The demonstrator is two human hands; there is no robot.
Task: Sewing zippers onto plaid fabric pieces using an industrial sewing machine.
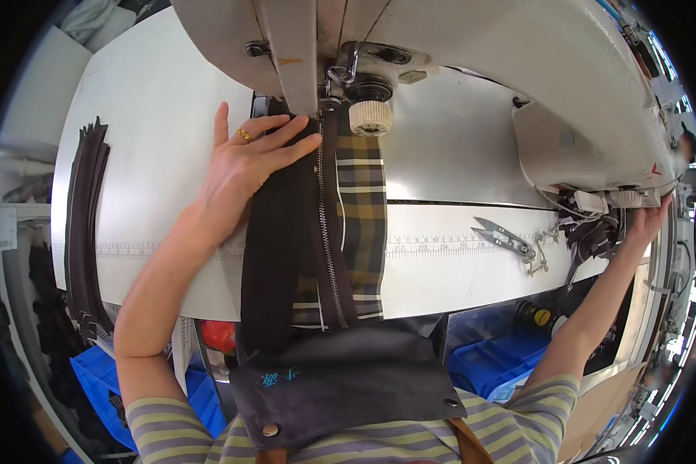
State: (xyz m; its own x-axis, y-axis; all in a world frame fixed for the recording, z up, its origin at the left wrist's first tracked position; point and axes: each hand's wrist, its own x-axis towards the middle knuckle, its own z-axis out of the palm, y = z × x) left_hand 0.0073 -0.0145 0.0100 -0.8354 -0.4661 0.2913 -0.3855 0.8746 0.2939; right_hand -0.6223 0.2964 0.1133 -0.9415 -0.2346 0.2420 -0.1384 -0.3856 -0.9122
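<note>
My left hand (243, 162), with a ring on one finger, lies on black fabric (274, 232) beside the sewing machine's needle area. Its fingers are stretched out and spread, with the tips close to the presser foot. A long zipper (326, 224) with metal teeth runs from under the foot toward me along the black fabric. Plaid cloth (361, 216) in black, tan and white shows to the right of the zipper. Far off to the right, my right hand (649, 223) reaches up to the end of the sewing machine (472, 46). Its fingers are mostly hidden there.
Thread snips (505, 238) lie on the white table (433, 278) right of the cloth. Dark scraps (591, 236) are heaped beneath the machine's right end. A bundle of dark strips (85, 224) hangs over the left edge. Blue bins (487, 359) sit below the table.
</note>
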